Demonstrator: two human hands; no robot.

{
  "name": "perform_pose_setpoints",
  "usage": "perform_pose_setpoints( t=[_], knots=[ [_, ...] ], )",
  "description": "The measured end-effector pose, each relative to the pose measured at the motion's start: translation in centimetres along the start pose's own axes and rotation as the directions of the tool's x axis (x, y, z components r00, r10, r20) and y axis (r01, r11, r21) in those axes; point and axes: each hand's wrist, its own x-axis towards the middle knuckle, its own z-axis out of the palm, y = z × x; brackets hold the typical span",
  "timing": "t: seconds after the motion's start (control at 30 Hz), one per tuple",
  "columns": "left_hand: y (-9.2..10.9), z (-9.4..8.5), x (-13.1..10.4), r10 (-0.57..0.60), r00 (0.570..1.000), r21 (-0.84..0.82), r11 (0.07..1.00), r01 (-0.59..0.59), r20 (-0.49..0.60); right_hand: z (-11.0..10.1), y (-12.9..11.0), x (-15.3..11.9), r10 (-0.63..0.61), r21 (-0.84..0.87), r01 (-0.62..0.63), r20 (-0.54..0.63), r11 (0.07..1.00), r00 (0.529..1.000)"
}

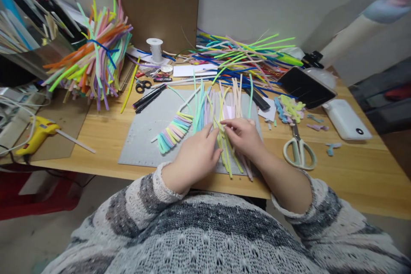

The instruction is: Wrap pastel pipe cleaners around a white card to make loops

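Note:
Over the grey cutting mat (141, 124), my left hand (197, 156) and my right hand (244, 135) meet fingertip to fingertip. Both are closed in a pinch on a thin yellow pipe cleaner (222, 113), though the fingers partly cover the pinched spot. Lilac, mint and blue pipe cleaners (199, 113) lie lengthwise under and beside my left hand. Peach pipe cleaners (236, 98) stretch away above my right hand. Left of my hands rests a fan-shaped piece of looped pastel pipe cleaners (175, 132) strung along a white stem.
Scissors (299, 150) lie at the right, near fuzzy scraps (292, 109), a phone (306, 87) and a white power bank (346, 120). On the left are a yellow glue gun (38, 135), black pens (149, 98) and a tied pipe-cleaner bundle (96, 55). Loose pipe cleaners (244, 58) pile behind.

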Motion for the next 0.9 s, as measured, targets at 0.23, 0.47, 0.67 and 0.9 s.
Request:
perform_pose_setpoints(
  t=[0.23, 0.47, 0.67, 0.9],
  knots=[
    [-0.6, 1.2, 2.1, 0.310, 0.944, 0.088, 0.943, -0.320, 0.110, -2.3, 3.2, 1.9, 0.044, -0.043, -0.049, -0.109, 0.998, 0.993],
    [-1.0, 3.0, 3.4, 0.353, 0.933, 0.095, 0.929, -0.358, 0.065, -1.5, 4.2, 2.0, 0.219, -0.117, -0.205, 0.120, 0.972, 0.968],
    [-1.6, 3.4, 3.3, 0.342, 0.939, 0.096, 0.934, -0.345, 0.043, -1.0, 4.5, 1.9, 0.328, -0.066, -0.324, 0.062, 0.944, 0.943],
    [-2.2, 2.9, 3.2, 0.321, 0.947, 0.060, 0.945, -0.321, 0.017, -3.0, 6.2, 2.3, 0.341, -0.004, -0.341, 0.023, 0.940, 0.940]
  ],
)
